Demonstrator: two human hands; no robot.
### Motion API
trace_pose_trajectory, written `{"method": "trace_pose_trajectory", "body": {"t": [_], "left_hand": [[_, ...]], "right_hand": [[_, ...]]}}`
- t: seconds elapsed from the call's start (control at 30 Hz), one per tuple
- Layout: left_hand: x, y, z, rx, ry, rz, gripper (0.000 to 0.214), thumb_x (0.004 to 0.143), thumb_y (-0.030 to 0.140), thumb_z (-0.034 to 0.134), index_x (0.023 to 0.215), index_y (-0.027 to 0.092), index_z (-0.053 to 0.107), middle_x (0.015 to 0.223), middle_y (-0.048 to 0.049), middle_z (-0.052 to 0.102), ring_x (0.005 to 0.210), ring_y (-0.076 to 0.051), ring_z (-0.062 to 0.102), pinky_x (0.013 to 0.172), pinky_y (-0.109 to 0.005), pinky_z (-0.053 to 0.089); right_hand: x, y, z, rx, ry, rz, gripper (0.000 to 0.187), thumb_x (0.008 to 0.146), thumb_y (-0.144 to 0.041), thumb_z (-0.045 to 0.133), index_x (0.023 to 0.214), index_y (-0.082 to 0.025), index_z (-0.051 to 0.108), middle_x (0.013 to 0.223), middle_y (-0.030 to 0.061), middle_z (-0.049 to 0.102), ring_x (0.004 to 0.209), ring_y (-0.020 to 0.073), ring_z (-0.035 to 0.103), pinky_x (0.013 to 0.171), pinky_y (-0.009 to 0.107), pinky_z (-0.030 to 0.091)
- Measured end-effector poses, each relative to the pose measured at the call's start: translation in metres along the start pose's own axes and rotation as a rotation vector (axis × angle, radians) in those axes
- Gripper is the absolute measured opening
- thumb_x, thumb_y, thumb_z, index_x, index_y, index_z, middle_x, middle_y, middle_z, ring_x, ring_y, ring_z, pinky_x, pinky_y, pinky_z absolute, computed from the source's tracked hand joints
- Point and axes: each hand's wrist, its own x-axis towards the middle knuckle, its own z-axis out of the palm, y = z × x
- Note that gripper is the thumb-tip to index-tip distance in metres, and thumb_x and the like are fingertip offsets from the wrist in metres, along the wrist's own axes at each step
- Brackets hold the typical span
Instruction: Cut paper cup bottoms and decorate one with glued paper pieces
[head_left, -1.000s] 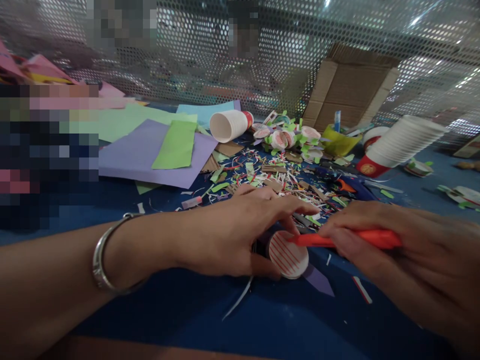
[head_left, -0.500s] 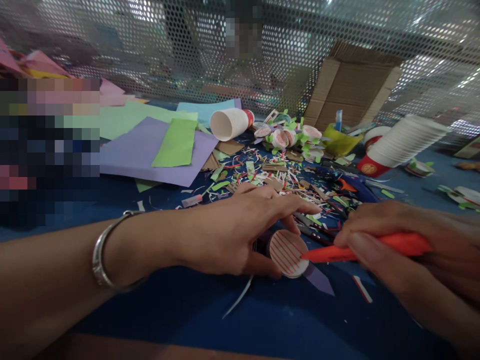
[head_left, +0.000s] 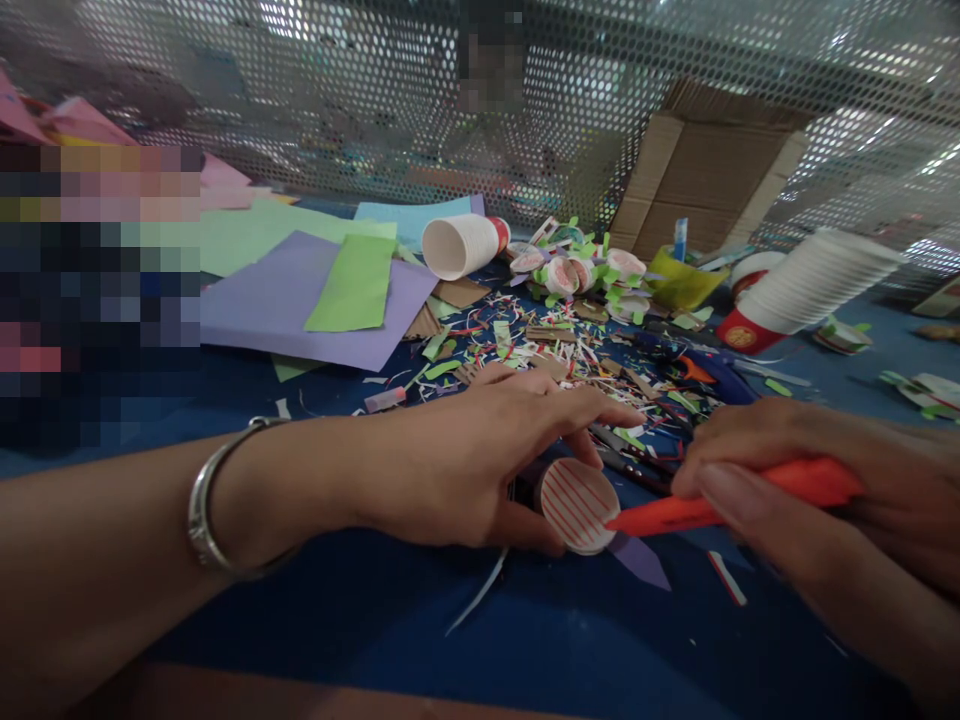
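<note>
A round white paper disc [head_left: 579, 508], perhaps a cut-off cup bottom, carries several slanted red lines. My left hand [head_left: 502, 455] grips it at the left, thumb on the near edge and fingers round the far side. From beneath its lower right edge sticks a pointed purple paper strip [head_left: 641, 562]. An orange-red marker pen [head_left: 787, 492] is pinched in my right hand [head_left: 825, 530]. The pen's tip touches or nearly touches the disc's right edge. Part of the disc's left side is hidden by my hand.
Paper scraps [head_left: 555, 345] litter the blue table [head_left: 375, 630]. Beyond lie purple paper [head_left: 277, 290], a green sheet [head_left: 352, 285], tipped paper cups [head_left: 457, 247] and small decorated pieces [head_left: 585, 265]. Stacked cups [head_left: 817, 285] lean at right, near blue-handled scissors [head_left: 720, 375]. Cardboard [head_left: 720, 170] leans against a perforated screen.
The marker's tip has shifted slightly down and right along the disc's edge, and the red lines now reach nearer that edge. My left hand keeps its grip.
</note>
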Motion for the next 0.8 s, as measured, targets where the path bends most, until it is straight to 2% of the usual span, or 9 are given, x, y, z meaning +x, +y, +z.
{"method": "trace_pose_trajectory", "body": {"t": [0.2, 0.37, 0.6, 0.8], "left_hand": [[0.003, 0.003, -0.002, 0.041, -0.025, -0.032, 0.079, 0.083, 0.033, 0.079, 0.152, 0.021, 0.042, 0.127, -0.0096, 0.069, 0.122, -0.029, 0.057, 0.106, -0.045, 0.039], [0.004, 0.0, 0.001, 0.057, 0.009, -0.002, 0.08, 0.081, 0.037, 0.079, 0.151, 0.021, 0.044, 0.135, -0.0122, 0.064, 0.125, -0.031, 0.057, 0.104, -0.045, 0.041], [0.002, -0.001, 0.0, 0.072, -0.014, -0.006, 0.082, 0.082, 0.038, 0.079, 0.153, 0.023, 0.04, 0.139, -0.0122, 0.062, 0.129, -0.032, 0.054, 0.108, -0.047, 0.036], [0.001, 0.001, 0.0, 0.005, -0.03, -0.022, 0.082, 0.082, 0.03, 0.08, 0.152, 0.019, 0.039, 0.131, -0.0092, 0.067, 0.125, -0.028, 0.056, 0.108, -0.043, 0.032]], "right_hand": [[0.004, -0.002, 0.0, -0.122, 0.039, -0.006, 0.017, 0.097, -0.026, 0.054, 0.086, -0.035, 0.064, 0.074, -0.0101, 0.074, 0.056, 0.0118, 0.069, 0.055, 0.022, 0.053], [0.005, 0.006, 0.009, -0.141, 0.022, -0.102, 0.012, 0.096, -0.023, 0.056, 0.096, -0.033, 0.06, 0.083, -0.0087, 0.076, 0.071, 0.0132, 0.075, 0.065, 0.021, 0.057], [0.005, 0.006, 0.007, -0.228, -0.013, -0.207, 0.015, 0.093, -0.018, 0.053, 0.095, -0.032, 0.057, 0.081, -0.0073, 0.077, 0.066, 0.0157, 0.075, 0.062, 0.024, 0.058], [0.0, 0.007, 0.002, -0.285, -0.006, -0.272, 0.009, 0.097, -0.025, 0.052, 0.095, -0.031, 0.058, 0.077, -0.0058, 0.076, 0.063, 0.0141, 0.073, 0.06, 0.026, 0.054]]}}
